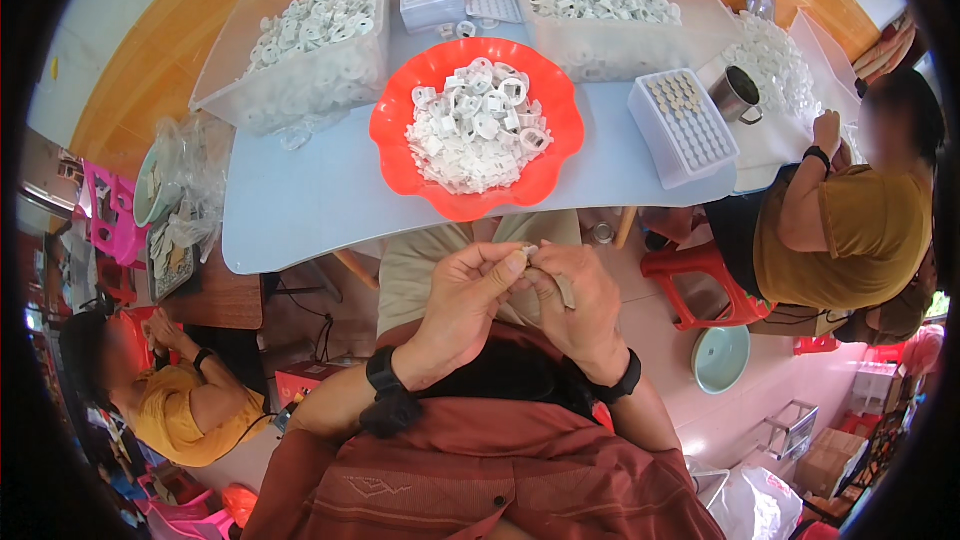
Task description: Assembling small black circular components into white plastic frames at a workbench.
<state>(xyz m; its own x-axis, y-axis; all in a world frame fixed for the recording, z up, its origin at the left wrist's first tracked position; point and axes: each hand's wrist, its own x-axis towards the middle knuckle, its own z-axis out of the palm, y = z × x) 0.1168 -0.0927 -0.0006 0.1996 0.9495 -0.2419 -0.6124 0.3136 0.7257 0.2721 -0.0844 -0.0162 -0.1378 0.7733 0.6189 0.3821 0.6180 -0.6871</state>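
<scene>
My left hand (pixel 462 302) and my right hand (pixel 583 302) meet over my lap, just in front of the table edge. Between their pinched fingertips is a small white piece (pixel 528 251), mostly covered by the fingers, so its exact kind is unclear. A flat tan scrap (pixel 567 291) shows under the fingers of my right hand. Beyond the hands, a red wavy-rimmed basin (pixel 400 162) rests on the table. White plastic ring-shaped parts (pixel 484 105) are heaped in it, with smaller white bits (pixel 462 165) toward its near side.
The pale blue table (pixel 310 190) carries two clear bins (pixel 350 75) (pixel 625 45) of white parts, a white tray stack (pixel 690 145) and a metal mug (pixel 737 95). Co-workers in yellow sit left (pixel 200 415) and right (pixel 870 230). A red stool (pixel 715 290) and a green basin (pixel 721 360) stand at right.
</scene>
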